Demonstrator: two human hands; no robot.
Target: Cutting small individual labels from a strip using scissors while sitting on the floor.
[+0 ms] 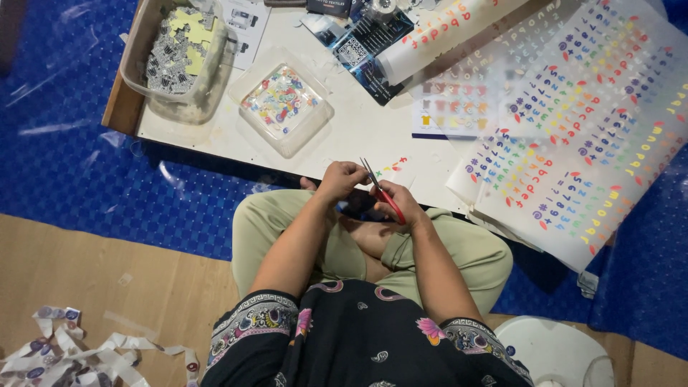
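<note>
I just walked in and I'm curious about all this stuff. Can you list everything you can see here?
low table: one, white top, upper middle
square tray: one, clear, holds small colourful cut-outs, on the table's left part
tub: one, clear, holds paper bits, table's left end
sticker sheets: several, white with rows of colourful characters, spread on the right
rolled sheet: one, white, top middle
mat: one, blue, under the table
paper scraps: a pile, whitish strips, floor at lower left
round object: one, white, lower right
scissors: one pair, red handles, in the right hand
left hand: pinching something too small to identify
right hand: gripping the scissors
</note>
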